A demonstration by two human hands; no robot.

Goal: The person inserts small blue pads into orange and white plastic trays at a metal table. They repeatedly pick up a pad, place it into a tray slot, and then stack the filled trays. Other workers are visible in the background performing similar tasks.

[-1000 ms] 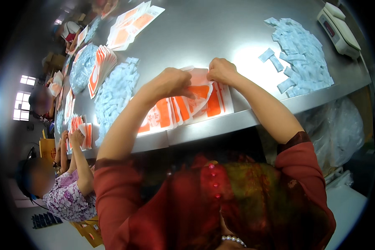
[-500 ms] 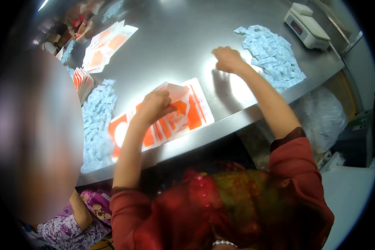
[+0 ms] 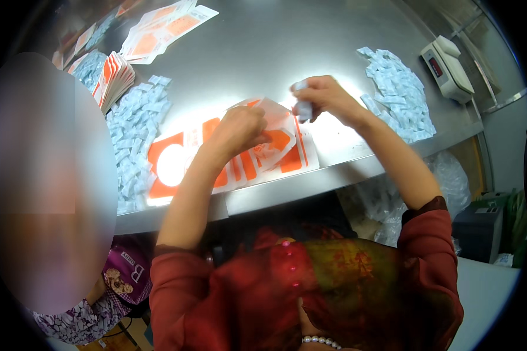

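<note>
Orange-and-white flat pouches point(image 3: 173, 164) lie overlapped along the table's front edge. My left hand point(image 3: 240, 130) is closed on the upper edge of the top pouch point(image 3: 278, 145), whose clear mouth stands partly raised. To the right of that mouth, just apart from it, my right hand point(image 3: 329, 100) pinches a few small pale blue packets point(image 3: 304, 109) above the table. A heap of similar pale blue packets point(image 3: 399, 96) lies to the right of my right hand. Another heap of blue packets point(image 3: 136, 126) lies left of the pouches.
A white digital scale point(image 3: 448, 69) stands at the far right of the metal table point(image 3: 287, 41). Fanned pouches point(image 3: 114, 79) and more flat pouches point(image 3: 161, 32) lie at the back left. A person in a patterned sleeve point(image 3: 70, 324) is close on my left. Clear plastic bags point(image 3: 451, 181) hang below the right edge.
My right hand has come left from beside the right heap toward the pouch mouth, with blue packets now visible in its fingers. My left hand stays at the pouch. The whole view has shifted.
</note>
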